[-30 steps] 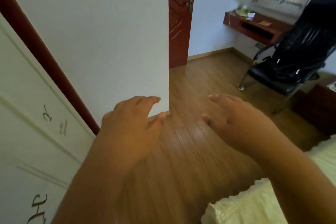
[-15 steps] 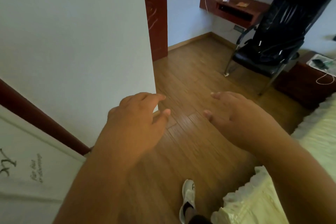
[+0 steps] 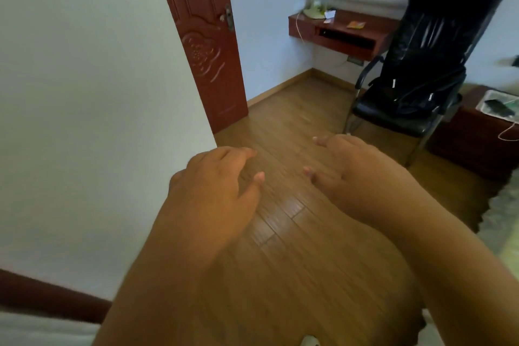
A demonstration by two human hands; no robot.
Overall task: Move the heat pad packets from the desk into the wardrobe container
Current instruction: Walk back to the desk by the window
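Note:
My left hand (image 3: pixel 216 194) and my right hand (image 3: pixel 351 174) hover palm down over the wooden floor, fingers apart, holding nothing. Far across the room a red-brown wall desk (image 3: pixel 342 36) carries an orange packet (image 3: pixel 355 25) and a small white item (image 3: pixel 330 14) beside a fan's base. The white wardrobe (image 3: pixel 33 329) shows only as a strip at the bottom left corner; its container is out of view.
A white wall (image 3: pixel 98 107) fills the left side, with a red-brown door (image 3: pixel 205 45) past its corner. A black office chair (image 3: pixel 421 70) stands before the desk. A dark bedside cabinet (image 3: pixel 474 143) and a pale bed edge (image 3: pixel 505 219) lie at right.
The view has swung right and away from the wardrobe, which has slid down to the bottom left. The desk and chair now appear closer. Both hands stay empty and spread.

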